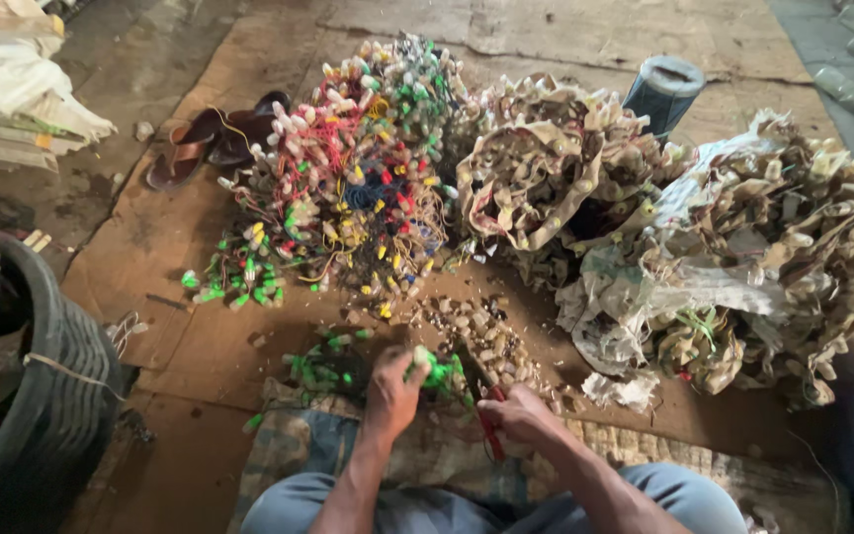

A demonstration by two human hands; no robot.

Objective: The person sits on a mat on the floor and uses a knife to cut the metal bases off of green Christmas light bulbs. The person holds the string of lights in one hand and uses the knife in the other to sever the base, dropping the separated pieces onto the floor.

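On flattened cardboard, left hand fingers grip green-wired bulbs, right hand clasps red-handled cutters.

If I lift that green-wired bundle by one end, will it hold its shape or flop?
Likely floppy: the green-wired bundle in the left hand is thin loose wires with small caps. Probably light. Strands may snag on the green pile alongside it.

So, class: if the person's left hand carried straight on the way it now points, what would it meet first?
The left hand points away from the body; beyond the green-wired bulb bunch it grips, it would probably first meet the scattered loose bulbs, though depth is uncertain.
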